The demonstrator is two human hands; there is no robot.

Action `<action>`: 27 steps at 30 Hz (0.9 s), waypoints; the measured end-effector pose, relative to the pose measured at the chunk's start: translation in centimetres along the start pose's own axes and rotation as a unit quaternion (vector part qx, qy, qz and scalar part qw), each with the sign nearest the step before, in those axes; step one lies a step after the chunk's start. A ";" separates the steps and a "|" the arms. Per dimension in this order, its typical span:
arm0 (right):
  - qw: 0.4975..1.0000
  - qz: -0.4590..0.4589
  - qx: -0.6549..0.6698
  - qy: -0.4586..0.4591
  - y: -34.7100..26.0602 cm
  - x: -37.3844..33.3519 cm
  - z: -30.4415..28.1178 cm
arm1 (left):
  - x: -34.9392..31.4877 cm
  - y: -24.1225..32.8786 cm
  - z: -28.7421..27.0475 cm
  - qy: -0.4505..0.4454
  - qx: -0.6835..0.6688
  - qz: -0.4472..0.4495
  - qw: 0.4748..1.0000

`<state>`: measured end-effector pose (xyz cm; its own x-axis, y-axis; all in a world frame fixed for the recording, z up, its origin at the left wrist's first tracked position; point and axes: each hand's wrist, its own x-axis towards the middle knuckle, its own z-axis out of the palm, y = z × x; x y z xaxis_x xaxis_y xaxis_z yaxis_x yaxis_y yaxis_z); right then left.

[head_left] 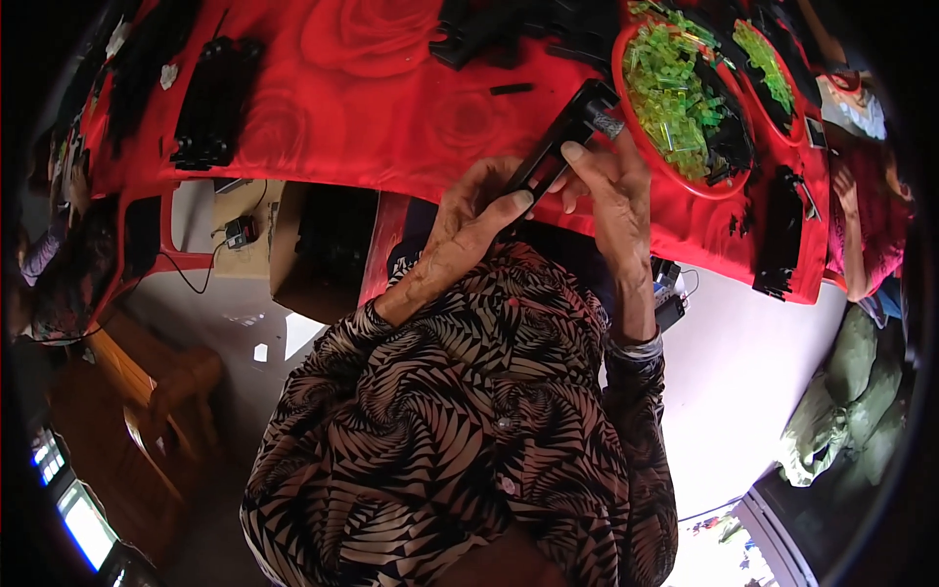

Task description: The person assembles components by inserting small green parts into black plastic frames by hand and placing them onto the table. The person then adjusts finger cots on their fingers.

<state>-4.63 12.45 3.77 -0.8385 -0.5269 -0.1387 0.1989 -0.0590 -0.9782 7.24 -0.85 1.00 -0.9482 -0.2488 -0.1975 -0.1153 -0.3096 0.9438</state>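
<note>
Both hands are closed round a long black plastic frame (557, 140) with an open slot along its middle, tilted up to the right over the near edge of the red-covered table. My left hand (471, 213) grips the lower end, thumb laid along its side. Farther up, my right hand (618, 191) presses its thumb on the frame, and some of its fingers are hidden behind. At the upper end is a small grey patterned patch (607, 123); whether it is a finger wrap or part of the frame I cannot tell.
Right of my hands stands a red basin (715, 189) of green-yellow translucent pieces (675, 88), with a second one (766, 68) beyond. Black parts lie in piles at left (217, 103), back (518, 29) and right (780, 230). A cardboard box (293, 279) is below the table; people sit at both sides.
</note>
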 end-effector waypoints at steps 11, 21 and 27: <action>0.999 0.010 0.015 0.026 0.6 0.0 -0.3 | 1.0 -1.3 -0.1 -0.122 -0.290 -0.122 0.941; 0.999 0.046 0.017 -0.005 0.6 -0.3 -0.1 | 0.6 -2.1 -0.4 -0.137 -0.309 -0.138 0.931; 0.998 0.056 0.002 -0.019 1.1 -1.3 -0.5 | 0.5 -2.5 -0.2 -0.150 -0.321 -0.150 0.923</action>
<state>-3.58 13.49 2.76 -0.7908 -0.5626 -0.2412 0.2927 -0.0014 -0.9562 7.13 -0.41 -1.50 -0.9526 0.1724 -0.2508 -0.2783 -0.8268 0.4888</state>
